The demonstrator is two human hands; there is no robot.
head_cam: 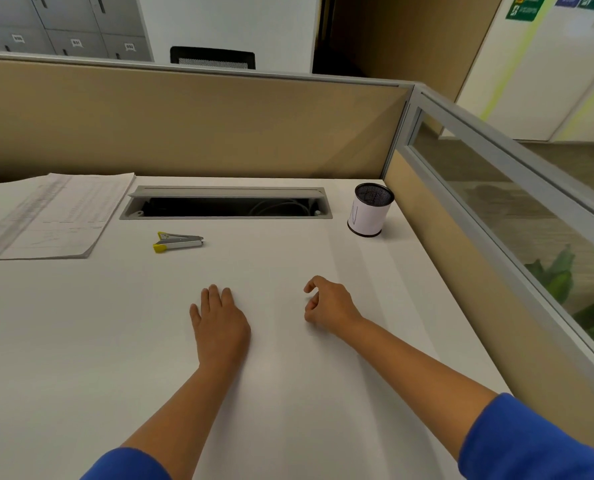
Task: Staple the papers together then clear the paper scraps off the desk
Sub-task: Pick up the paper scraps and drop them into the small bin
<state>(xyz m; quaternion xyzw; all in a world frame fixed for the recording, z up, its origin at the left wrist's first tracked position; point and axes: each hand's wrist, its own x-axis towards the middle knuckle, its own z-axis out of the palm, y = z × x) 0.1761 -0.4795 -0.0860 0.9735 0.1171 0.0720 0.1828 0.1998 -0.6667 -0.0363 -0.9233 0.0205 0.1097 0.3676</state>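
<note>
A stack of printed papers [51, 214] lies at the far left of the white desk [81, 341]. A small silver stapler with yellow ends [177, 242] rests just right of the stack, lying on its side. My left hand [219, 327] lies flat on the desk, palm down, fingers together, holding nothing. My right hand [328, 303] rests on its side to the right, fingers loosely curled with nothing visible in them. Both hands sit nearer to me than the stapler. No paper scraps show on the desk.
An open grey cable tray [226, 203] is set into the desk at the back. A black mesh cup wrapped in white paper [370, 210] stands at the back right corner. Tan partition panels [191, 123] wall the back and right sides.
</note>
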